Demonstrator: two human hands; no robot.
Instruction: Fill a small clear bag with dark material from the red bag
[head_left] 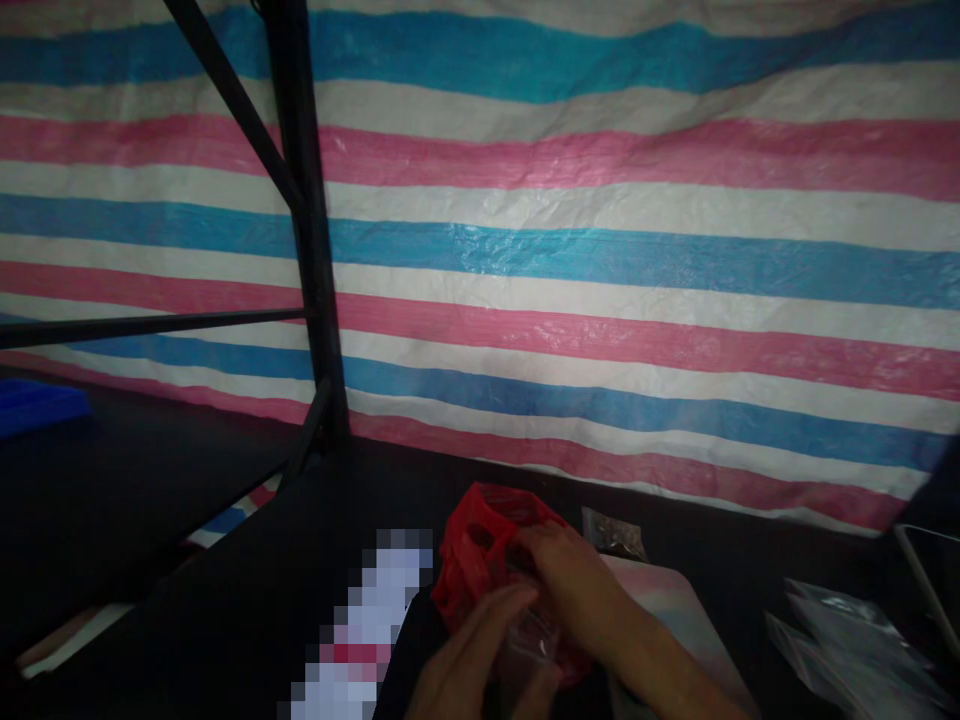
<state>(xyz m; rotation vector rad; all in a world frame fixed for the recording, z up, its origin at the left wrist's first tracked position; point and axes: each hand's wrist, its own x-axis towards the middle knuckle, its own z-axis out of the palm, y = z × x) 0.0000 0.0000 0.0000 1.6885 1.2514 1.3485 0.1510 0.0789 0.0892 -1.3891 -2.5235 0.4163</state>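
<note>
Both of my hands meet low in the middle of the view, over a dark table (247, 600). My right hand (574, 585) rests on a red plastic piece with round holes (476, 555), its fingers curled against it. My left hand (476, 660) comes up from below with bent fingers around a small clear plastic bag (525, 640) that lies between the two hands. What is inside the bag is too dim to make out.
A small clear packet with dark contents (615, 535) lies just behind the red piece. Several clear plastic bags (847, 640) lie at the right. A black metal frame post (307, 220) stands at left before a striped tarp (600, 250). A blurred-out patch (367, 630) lies left of my hands.
</note>
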